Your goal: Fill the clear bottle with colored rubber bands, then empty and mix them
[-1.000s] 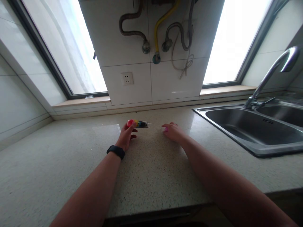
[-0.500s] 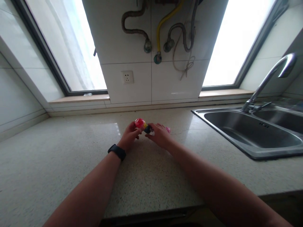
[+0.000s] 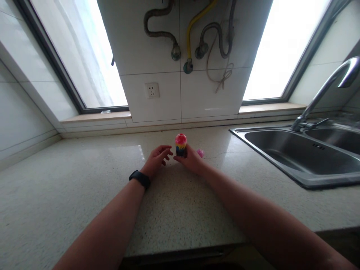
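Note:
A small round-topped container with a pinkish-red top, a yellow band and a blue-to-dark lower part stands upright over the middle of the countertop. My right hand is closed around its lower right side, thumb in front. I cannot tell whether its base touches the counter. Just left of it, my left hand is open, fingers loosely apart and holding nothing. Behind my right hand lies a small crumpled-looking pink thing, partly hidden; its kind is unclear.
A steel double sink with a chrome faucet is set in the counter at the right. The tiled wall behind carries a socket, a yellow hose and metal hoses. Windows flank it on both sides.
The container has gone from lying tilted between both hands to upright in my right hand. My left hand has let go of its red end.

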{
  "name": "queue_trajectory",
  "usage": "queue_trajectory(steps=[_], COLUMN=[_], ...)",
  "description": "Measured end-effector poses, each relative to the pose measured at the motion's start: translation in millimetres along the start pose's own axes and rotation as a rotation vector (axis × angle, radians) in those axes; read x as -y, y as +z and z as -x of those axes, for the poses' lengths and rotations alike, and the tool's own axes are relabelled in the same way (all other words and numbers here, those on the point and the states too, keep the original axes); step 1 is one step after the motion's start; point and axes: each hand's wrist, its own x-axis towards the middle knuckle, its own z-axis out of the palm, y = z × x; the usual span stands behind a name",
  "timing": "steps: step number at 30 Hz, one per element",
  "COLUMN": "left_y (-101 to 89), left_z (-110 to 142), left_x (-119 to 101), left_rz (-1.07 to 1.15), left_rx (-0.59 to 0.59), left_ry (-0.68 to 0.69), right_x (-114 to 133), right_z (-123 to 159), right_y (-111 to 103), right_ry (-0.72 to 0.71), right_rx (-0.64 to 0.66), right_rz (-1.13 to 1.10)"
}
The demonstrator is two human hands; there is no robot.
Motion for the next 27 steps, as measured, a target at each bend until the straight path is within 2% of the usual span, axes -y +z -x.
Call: queue_trajectory(steps=[7, 12, 20, 27], left_y=[-1.1, -1.8, 0.2, -0.8], left_z=[-1.2, 1.0, 2.8, 3.1], left_x=[9.6, 9.1, 4.2, 3.8], left_rz=[-0.257, -0.273, -0.287, -0.295], left_rx=[0.141, 0.172, 0.188, 0.199], left_ry=[0.006, 0.041, 0.033, 0.016], right_x=[2.0, -1.3, -2.6, 3.4], right_z=[-2.2, -1.1, -1.1, 0.6], right_y=[0.8, 2.7, 3.9, 0.2], right_ry=[-0.06, -0.045, -0.026, -0.082], right_rx=[-0.013, 0.019, 0.03, 0.016], right_rz=[-0.091, -0.01, -0.038, -0.005])
